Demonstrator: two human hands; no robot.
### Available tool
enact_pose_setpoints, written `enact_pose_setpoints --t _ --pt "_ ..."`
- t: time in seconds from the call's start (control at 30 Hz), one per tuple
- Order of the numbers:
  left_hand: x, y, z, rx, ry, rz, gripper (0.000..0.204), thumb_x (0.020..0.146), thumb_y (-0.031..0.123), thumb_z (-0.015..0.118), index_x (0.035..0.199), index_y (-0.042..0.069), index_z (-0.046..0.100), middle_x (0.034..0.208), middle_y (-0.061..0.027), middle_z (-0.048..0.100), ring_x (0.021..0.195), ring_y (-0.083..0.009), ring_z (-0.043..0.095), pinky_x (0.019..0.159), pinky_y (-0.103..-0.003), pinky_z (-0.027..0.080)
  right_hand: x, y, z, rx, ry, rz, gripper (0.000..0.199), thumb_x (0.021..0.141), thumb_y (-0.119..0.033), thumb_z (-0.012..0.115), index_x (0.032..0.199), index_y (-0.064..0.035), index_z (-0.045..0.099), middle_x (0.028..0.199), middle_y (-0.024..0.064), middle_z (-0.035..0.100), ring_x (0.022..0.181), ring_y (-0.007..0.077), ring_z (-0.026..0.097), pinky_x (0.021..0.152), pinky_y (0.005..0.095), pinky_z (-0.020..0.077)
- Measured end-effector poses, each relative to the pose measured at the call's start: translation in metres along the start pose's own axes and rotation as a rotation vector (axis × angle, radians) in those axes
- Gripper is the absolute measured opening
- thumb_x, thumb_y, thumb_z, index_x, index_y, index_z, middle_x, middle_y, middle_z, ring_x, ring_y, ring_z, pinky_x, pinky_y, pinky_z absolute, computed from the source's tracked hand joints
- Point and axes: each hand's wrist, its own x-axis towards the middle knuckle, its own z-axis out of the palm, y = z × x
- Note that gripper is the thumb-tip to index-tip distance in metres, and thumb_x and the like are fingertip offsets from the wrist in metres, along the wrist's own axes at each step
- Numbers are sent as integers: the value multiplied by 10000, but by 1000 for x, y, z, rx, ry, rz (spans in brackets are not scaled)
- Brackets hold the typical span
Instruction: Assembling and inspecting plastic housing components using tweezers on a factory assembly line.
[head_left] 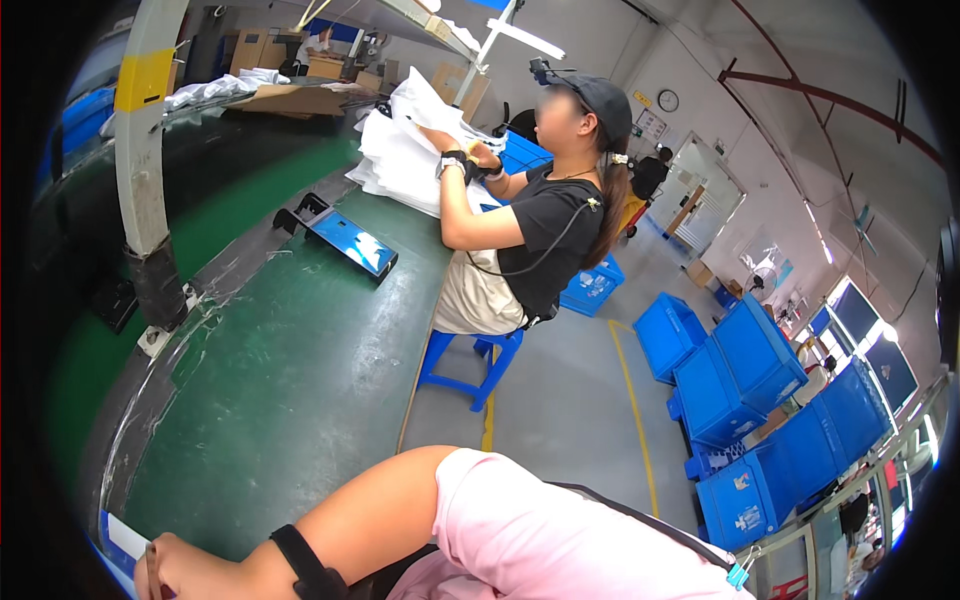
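My right hand (195, 572) is at the lower left, over the near end of the green-topped table (300, 370). Its forearm has a black wrist band (308, 562) and a pink sleeve (560, 530). The fingers look curled, partly cut off by the dark rim, and what they hold cannot be made out. Beside the knuckles is the edge of a blue and white object (122, 540). My left hand is out of view. Farther up the table lies a blue panel in a black frame (350, 243).
A co-worker in black (545, 220) sits on a blue stool (475, 365), handling white sheet-like material (405, 165). A post with a yellow band (145, 150) stands at the table's left edge. Blue crates (715, 390) are stacked on the floor at right, near a yellow line (635, 420).
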Motion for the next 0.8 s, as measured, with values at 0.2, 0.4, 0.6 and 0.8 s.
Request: enact_pose_setpoints --t 0.2,0.4,0.6,0.8 --pt "-39 -2 -25 -87 322 34 267 810 152 467 1054 45 466 949 -65 521 866 -141 511 756 -268 432 -2 1 -4 46 -93 186 74 715 -63 588 720 7 562 638 50 569 586 94 526 511 239 414" --pt "-106 24 -73 -81 626 308 272 893 188 382 1103 27 443 1031 -69 527 883 -140 528 772 -247 433 -14 -14 -7 83 45 411 68 757 4 561 817 6 529 693 32 554 564 50 505 474 166 397" --pt "-110 27 -91 -167 514 251 277 895 195 371 1117 36 415 1026 -68 525 902 -140 535 780 -280 458 -8 11 9 32 -61 505 86 750 10 578 818 17 526 704 30 554 573 38 497 487 149 385" --pt "-107 28 -88 -207 561 288 281 894 198 370 1125 44 412 1024 -61 527 902 -141 539 773 -283 465 -24 1 12 7 -100 499 99 757 26 568 843 23 520 719 28 549 573 25 485 477 145 372"
